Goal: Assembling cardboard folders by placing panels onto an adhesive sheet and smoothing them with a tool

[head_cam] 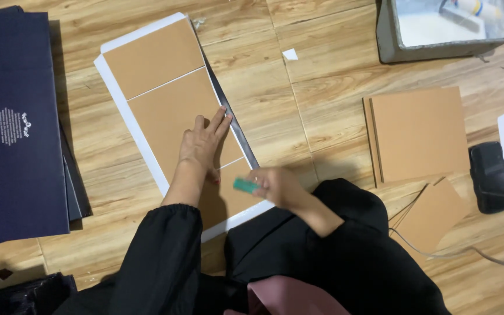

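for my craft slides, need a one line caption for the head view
Left hand presses brown cardboard panels on a white sheet while the right hand holds a green tool.

**What We Wear**

We wear a loose black garment with long, full sleeves gathered at the cuffs, just short of our bare left hand point(203, 146) and right hand point(278, 185). The black cloth drapes over our lap, and a dusty-pink fabric panel shows beneath it.

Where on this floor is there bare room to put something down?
Bare wood floor lies open between the white sheet with its brown panels and the brown board stack. Crowded: the right edge, with boards and a black object.
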